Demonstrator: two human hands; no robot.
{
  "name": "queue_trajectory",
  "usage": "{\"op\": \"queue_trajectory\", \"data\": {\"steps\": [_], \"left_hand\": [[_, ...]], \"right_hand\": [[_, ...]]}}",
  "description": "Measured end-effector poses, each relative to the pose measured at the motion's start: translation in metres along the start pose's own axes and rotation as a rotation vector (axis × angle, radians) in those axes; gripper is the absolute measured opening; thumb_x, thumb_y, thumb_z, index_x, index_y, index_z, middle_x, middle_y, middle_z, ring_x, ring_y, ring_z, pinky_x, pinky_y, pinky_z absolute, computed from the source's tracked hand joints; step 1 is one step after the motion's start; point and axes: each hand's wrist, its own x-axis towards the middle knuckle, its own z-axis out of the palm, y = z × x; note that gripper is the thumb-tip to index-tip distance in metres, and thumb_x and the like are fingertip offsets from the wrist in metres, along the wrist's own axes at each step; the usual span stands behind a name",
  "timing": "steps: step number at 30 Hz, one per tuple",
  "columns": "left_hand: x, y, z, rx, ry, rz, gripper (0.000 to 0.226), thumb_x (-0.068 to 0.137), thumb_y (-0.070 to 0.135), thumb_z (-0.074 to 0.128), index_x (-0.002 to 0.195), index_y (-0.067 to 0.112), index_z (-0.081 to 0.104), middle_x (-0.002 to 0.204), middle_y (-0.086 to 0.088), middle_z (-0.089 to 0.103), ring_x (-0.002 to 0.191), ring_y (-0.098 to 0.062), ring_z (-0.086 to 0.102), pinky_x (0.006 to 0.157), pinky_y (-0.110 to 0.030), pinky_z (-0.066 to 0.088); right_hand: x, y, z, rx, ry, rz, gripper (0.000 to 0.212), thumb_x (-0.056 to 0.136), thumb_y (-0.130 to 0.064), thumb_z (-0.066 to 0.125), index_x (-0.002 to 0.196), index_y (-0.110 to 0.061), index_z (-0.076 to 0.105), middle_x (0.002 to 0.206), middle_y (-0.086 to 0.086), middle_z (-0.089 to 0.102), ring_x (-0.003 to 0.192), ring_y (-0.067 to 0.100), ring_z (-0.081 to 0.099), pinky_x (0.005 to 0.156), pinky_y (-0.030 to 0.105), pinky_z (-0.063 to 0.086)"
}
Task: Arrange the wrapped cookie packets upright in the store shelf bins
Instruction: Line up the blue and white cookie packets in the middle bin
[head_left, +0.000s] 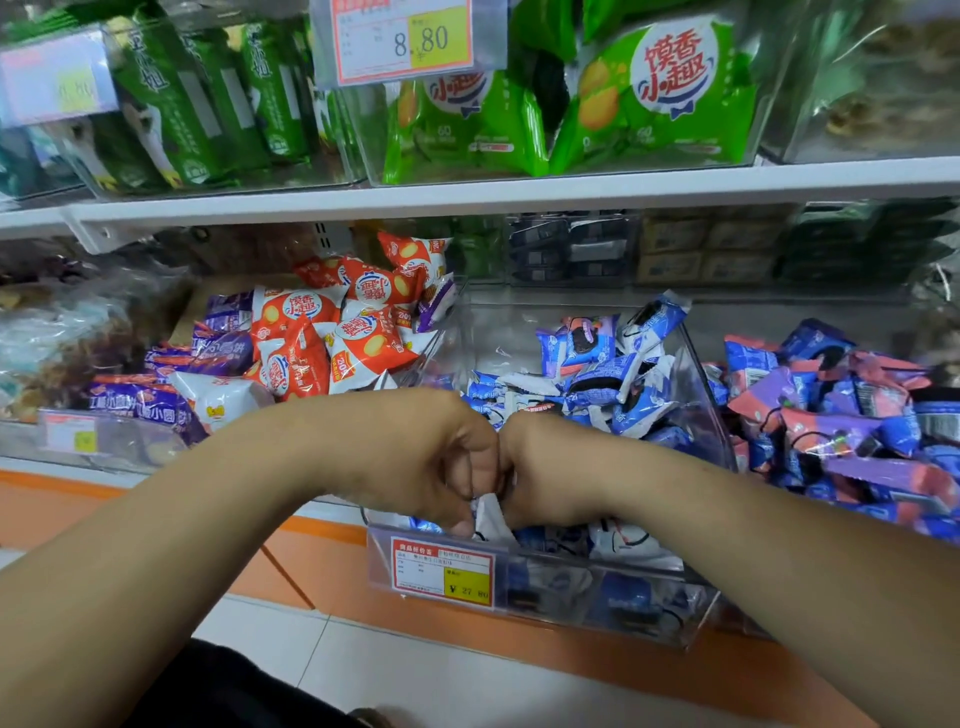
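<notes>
Cookie packet (488, 515) low at front of clear bin (698, 374); our left hand (421, 457) and right hand (545, 467), fingers curled, both pinch wrapper, knuckles touching, likely to stand it upright beside loose heap (613, 374)

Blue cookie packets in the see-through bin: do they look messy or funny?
Yes. The blue packets lie heaped in the clear bin, tilted every way instead of upright. The left hand and right hand grip one at the front.

A: What is concealed toward six o'clock?
B: The fingers of the right hand (550, 467) are hidden behind the left hand (415, 457); a white packet (491, 514) is mostly covered, perhaps pinched.
A: And at ten o'clock?
B: A price tag (57, 78) is blurred, unreadable.
</notes>
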Motion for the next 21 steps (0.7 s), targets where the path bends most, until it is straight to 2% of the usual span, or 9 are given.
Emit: {"op": "queue_trajectory", "data": {"steps": [4, 7, 11, 13, 15, 17, 20, 21], "left_hand": [[-0.003, 0.0, -0.005, -0.024, -0.041, -0.003, 0.016, 0.081, 0.02, 0.086, 0.094, 0.024, 0.077, 0.085, 0.011, 0.076, 0.08, -0.01, 0.072, 0.078, -0.035, 0.06], [-0.003, 0.001, -0.011, 0.024, -0.077, -0.058, 0.017, 0.08, 0.021, 0.087, 0.093, 0.028, 0.079, 0.082, 0.02, 0.075, 0.077, -0.002, 0.071, 0.078, -0.028, 0.061], [0.01, 0.002, 0.002, 0.133, -0.062, -0.074, 0.019, 0.077, 0.021, 0.086, 0.088, 0.034, 0.078, 0.085, 0.019, 0.075, 0.076, -0.002, 0.071, 0.078, -0.031, 0.061], [0.015, 0.0, 0.01, 0.135, -0.07, -0.074, 0.018, 0.076, 0.021, 0.086, 0.083, 0.035, 0.077, 0.084, 0.02, 0.075, 0.075, -0.001, 0.07, 0.079, -0.03, 0.06], [0.015, 0.002, 0.009, 0.142, -0.103, -0.092, 0.017, 0.079, 0.019, 0.084, 0.087, 0.032, 0.079, 0.084, 0.019, 0.075, 0.071, 0.003, 0.068, 0.076, -0.024, 0.059], [0.011, 0.006, -0.001, 0.043, -0.14, -0.149, 0.019, 0.088, 0.012, 0.077, 0.099, 0.027, 0.079, 0.088, 0.013, 0.077, 0.073, 0.001, 0.071, 0.074, -0.019, 0.059], [0.003, 0.007, -0.014, -0.041, -0.115, -0.238, 0.027, 0.1, 0.004, 0.054, 0.104, 0.022, 0.074, 0.092, -0.001, 0.078, 0.079, -0.015, 0.077, 0.078, -0.034, 0.064], [0.001, 0.008, -0.016, -0.035, -0.105, -0.256, 0.03, 0.102, 0.004, 0.049, 0.104, 0.022, 0.073, 0.092, -0.003, 0.078, 0.081, -0.017, 0.077, 0.078, -0.036, 0.064]], "right_hand": [[-0.002, 0.005, -0.006, 0.089, 0.051, 0.013, 0.007, 0.077, -0.021, 0.083, 0.078, -0.018, 0.077, 0.073, 0.0, 0.074, 0.066, 0.013, 0.063, 0.063, 0.032, 0.056], [-0.006, 0.005, -0.007, 0.135, 0.073, -0.017, 0.006, 0.08, -0.021, 0.084, 0.077, -0.021, 0.079, 0.072, -0.009, 0.073, 0.064, 0.006, 0.063, 0.059, 0.024, 0.05], [-0.006, 0.005, -0.005, 0.109, 0.07, -0.022, 0.013, 0.077, -0.026, 0.086, 0.081, -0.018, 0.077, 0.075, -0.004, 0.074, 0.068, 0.013, 0.064, 0.066, 0.031, 0.055], [-0.007, 0.004, -0.006, 0.1, 0.046, -0.004, 0.017, 0.075, -0.029, 0.088, 0.082, -0.018, 0.077, 0.075, -0.002, 0.073, 0.067, 0.013, 0.062, 0.063, 0.028, 0.052], [-0.008, 0.003, -0.007, 0.104, 0.005, -0.008, 0.013, 0.075, -0.029, 0.088, 0.079, -0.022, 0.078, 0.074, -0.006, 0.074, 0.068, 0.01, 0.062, 0.063, 0.024, 0.049], [-0.01, 0.003, -0.009, 0.117, -0.022, -0.026, 0.01, 0.078, -0.03, 0.087, 0.078, -0.025, 0.079, 0.075, -0.01, 0.074, 0.069, 0.005, 0.063, 0.066, 0.024, 0.051], [-0.012, 0.003, -0.014, 0.135, -0.016, -0.085, 0.005, 0.085, -0.027, 0.081, 0.081, -0.028, 0.079, 0.081, -0.012, 0.074, 0.073, 0.002, 0.065, 0.073, 0.029, 0.058], [-0.012, 0.002, -0.015, 0.147, -0.008, -0.109, 0.012, 0.087, -0.02, 0.077, 0.081, -0.03, 0.078, 0.084, -0.012, 0.075, 0.077, 0.003, 0.067, 0.078, 0.033, 0.06]]}}
